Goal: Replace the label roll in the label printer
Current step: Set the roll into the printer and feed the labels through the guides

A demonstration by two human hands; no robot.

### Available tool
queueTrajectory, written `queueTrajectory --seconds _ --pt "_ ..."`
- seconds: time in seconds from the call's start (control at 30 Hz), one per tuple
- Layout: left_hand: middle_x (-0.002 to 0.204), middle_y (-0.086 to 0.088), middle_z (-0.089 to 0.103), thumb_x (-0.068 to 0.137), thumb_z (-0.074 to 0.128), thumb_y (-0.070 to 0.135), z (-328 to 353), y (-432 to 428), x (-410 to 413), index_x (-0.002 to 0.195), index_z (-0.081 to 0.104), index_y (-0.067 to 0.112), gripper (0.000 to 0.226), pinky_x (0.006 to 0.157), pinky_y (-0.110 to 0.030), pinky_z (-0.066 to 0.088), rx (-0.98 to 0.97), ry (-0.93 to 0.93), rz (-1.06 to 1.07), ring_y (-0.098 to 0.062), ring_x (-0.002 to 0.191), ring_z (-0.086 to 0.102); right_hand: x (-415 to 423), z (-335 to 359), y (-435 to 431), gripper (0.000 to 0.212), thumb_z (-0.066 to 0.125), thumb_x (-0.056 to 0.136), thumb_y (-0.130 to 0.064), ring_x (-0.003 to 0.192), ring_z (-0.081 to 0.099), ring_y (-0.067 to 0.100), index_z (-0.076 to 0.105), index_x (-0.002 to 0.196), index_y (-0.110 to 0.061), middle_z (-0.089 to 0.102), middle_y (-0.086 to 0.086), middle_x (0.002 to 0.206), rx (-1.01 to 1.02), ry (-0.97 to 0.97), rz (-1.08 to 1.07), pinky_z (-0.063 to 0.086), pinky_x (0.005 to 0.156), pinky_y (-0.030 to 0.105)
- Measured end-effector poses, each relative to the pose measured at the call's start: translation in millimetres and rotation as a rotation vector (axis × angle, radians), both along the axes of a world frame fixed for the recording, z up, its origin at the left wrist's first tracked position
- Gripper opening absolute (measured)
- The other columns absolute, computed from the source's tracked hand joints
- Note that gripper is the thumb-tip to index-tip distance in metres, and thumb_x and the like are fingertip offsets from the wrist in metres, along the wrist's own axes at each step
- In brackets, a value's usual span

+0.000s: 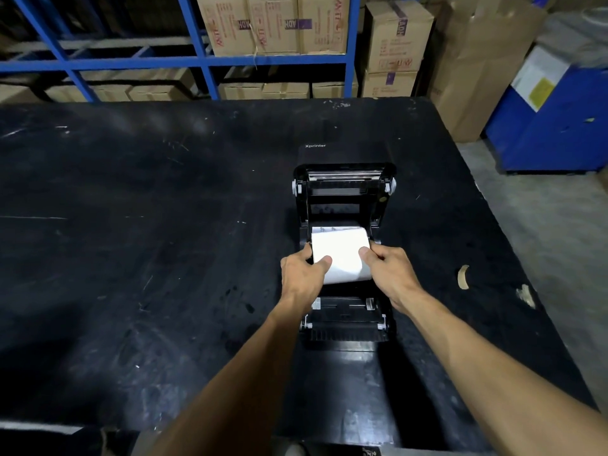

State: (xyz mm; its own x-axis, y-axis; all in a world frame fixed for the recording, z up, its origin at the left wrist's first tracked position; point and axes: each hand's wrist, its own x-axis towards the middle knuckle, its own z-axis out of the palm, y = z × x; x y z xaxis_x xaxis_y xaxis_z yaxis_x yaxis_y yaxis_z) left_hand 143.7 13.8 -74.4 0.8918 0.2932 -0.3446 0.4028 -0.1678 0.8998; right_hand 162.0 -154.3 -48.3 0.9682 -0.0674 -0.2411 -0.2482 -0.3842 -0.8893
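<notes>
Scuffed black table (148, 241), left hand (301, 274) and right hand (390, 274) pinching white label roll (340, 255) over open label printer (343, 225), tape scrap (463, 277) rightward, blue racking (204, 60), stacked cartons (273, 24) beyond.

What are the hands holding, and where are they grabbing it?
The white paper label roll: the left hand grips its left end, the right hand its right end.

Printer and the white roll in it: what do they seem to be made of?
Printer: likely moulded plastic, matte black, with small white clips and a shiny, metal-looking bar near its far end. Roll: paper, smooth bright white, its loose end curving softly.
</notes>
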Motion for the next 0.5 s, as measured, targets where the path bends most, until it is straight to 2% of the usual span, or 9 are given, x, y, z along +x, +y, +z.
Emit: queueTrajectory --seconds 0.07,0.1,0.17,0.27,0.37,0.43,0.5 --pt "0.121 -0.001 0.074 0.080 0.074 0.029 11.0 -1.1 -0.2 0.125 0.072 0.014 0.047 0.105 -0.037 0.053 -0.008 -0.009 -0.022 -0.020 0.113 0.069 0.6 0.1 0.0 0.037 0.063 0.093 -0.036 0.108 0.067 0.019 0.075 0.116 -0.009 0.072 0.007 0.116 -0.025 0.008 0.011 0.051 0.100 0.030" --pt "0.116 -0.001 0.076 0.082 0.074 0.021 13.3 0.4 1.1 0.124 0.072 0.011 0.043 0.102 -0.037 0.055 -0.027 -0.010 -0.028 -0.020 0.108 0.071 1.0 -0.4 0.2 0.044 0.063 0.090 -0.042 0.110 0.066 0.019 0.074 0.118 -0.010 0.071 0.007 0.119 -0.045 0.009 0.014 0.051 0.103 0.034" --pt "0.115 0.000 0.077 0.075 0.074 0.025 14.3 4.0 2.1 0.124 0.072 0.008 0.052 0.101 -0.041 0.056 -0.056 0.007 -0.021 -0.021 0.105 0.073 2.1 -2.5 0.4 0.052 0.061 0.085 -0.050 0.111 0.066 0.022 0.074 0.117 -0.011 0.069 0.009 0.120 -0.070 0.012 0.009 0.051 0.103 0.036" --pt "0.110 0.002 0.079 0.074 0.073 0.023 10.6 6.3 3.6 0.120 0.075 0.009 0.047 0.100 -0.042 0.057 -0.048 0.006 -0.040 -0.022 0.103 0.074 -0.4 5.0 1.8 0.032 0.062 0.095 -0.031 0.102 0.068 0.027 0.077 0.100 -0.003 0.074 0.013 0.107 -0.075 0.014 0.006 0.053 0.088 0.034" --pt "0.112 0.001 0.078 0.079 0.072 0.018 9.5 5.6 4.4 0.116 0.076 0.008 0.039 0.100 -0.041 0.056 0.008 -0.027 -0.063 -0.022 0.103 0.073 -1.6 4.3 2.5 0.027 0.061 0.098 -0.023 0.104 0.068 0.030 0.077 0.104 -0.002 0.074 0.016 0.106 -0.097 -0.001 -0.015 0.053 0.089 0.037" --pt "0.119 -0.003 0.076 0.084 0.072 0.014 6.7 5.6 4.1 0.119 0.075 0.006 0.036 0.103 -0.040 0.054 0.018 -0.033 -0.069 -0.023 0.111 0.071 -5.5 4.0 4.6 0.029 0.061 0.098 -0.024 0.118 0.060 0.027 0.073 0.117 -0.006 0.063 0.013 0.123 -0.108 -0.014 -0.018 0.045 0.102 0.029" --pt "0.126 -0.007 0.073 0.085 0.073 0.014 2.3 7.5 4.8 0.121 0.073 0.006 0.038 0.105 -0.040 0.053 0.037 -0.035 -0.068 -0.025 0.117 0.068 -9.1 4.1 5.4 0.039 0.061 0.099 -0.026 0.128 0.049 0.022 0.064 0.132 -0.007 0.048 0.011 0.135 -0.115 -0.011 -0.029 0.029 0.106 0.019"
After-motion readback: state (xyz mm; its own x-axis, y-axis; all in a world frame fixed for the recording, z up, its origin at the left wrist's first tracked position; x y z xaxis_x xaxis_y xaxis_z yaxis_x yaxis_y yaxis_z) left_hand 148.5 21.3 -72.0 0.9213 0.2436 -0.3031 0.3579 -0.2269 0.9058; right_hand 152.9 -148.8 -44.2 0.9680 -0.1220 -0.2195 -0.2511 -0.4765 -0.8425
